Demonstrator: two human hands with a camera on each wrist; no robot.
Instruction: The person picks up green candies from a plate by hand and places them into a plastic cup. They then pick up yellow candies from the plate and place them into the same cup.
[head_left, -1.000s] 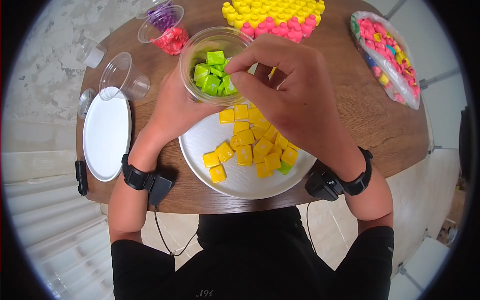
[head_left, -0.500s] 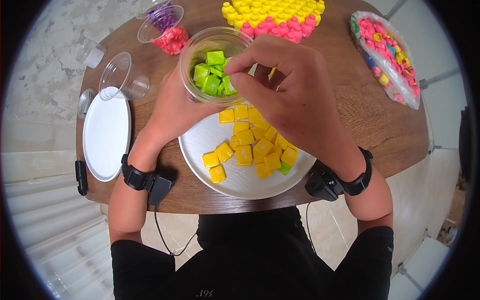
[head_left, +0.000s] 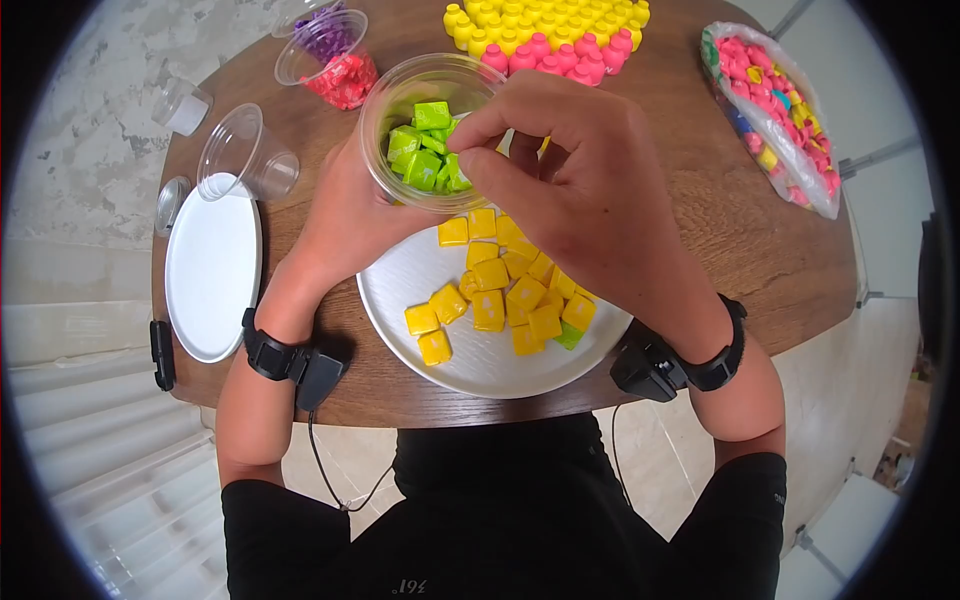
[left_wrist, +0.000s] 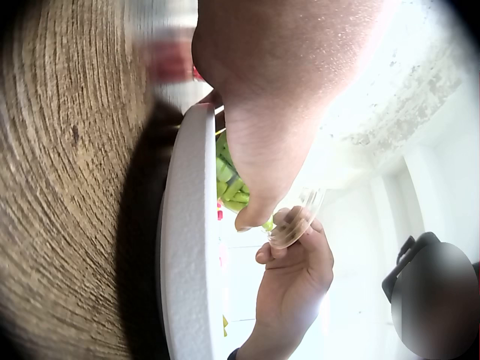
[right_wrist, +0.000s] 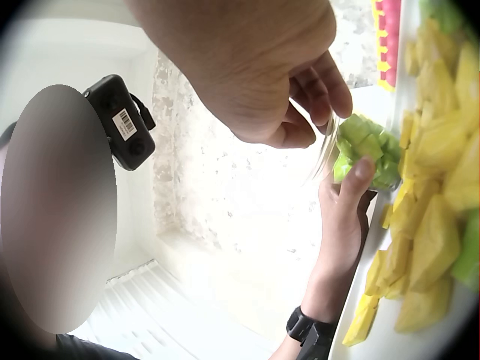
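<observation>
My left hand (head_left: 345, 215) grips a clear plastic cup (head_left: 433, 66) over the far part of the round white plate (head_left: 400, 355). Green wrapped candies (head_left: 420, 170) fill the lower part of the cup. My right hand (head_left: 590, 180) reaches over the cup's near-right rim, thumb and index tips close together above the green candies. In the right wrist view its fingers (right_wrist: 341, 97) curl at the rim; I cannot tell whether they pinch a candy. Yellow wrapped candies (head_left: 488, 310) lie scattered and piled on the plate, with one green candy (head_left: 569, 336) at the pile's near-right edge.
At the left are an oval white plate (head_left: 214, 280) and a tipped clear cup (head_left: 250, 160). Cups of red candies (head_left: 345, 85) and purple candies (head_left: 320, 38) stand beyond. Rows of yellow and pink bottle-shaped pieces (head_left: 545, 35) sit at the back; a clear bag of colourful pieces (head_left: 775, 115) lies right.
</observation>
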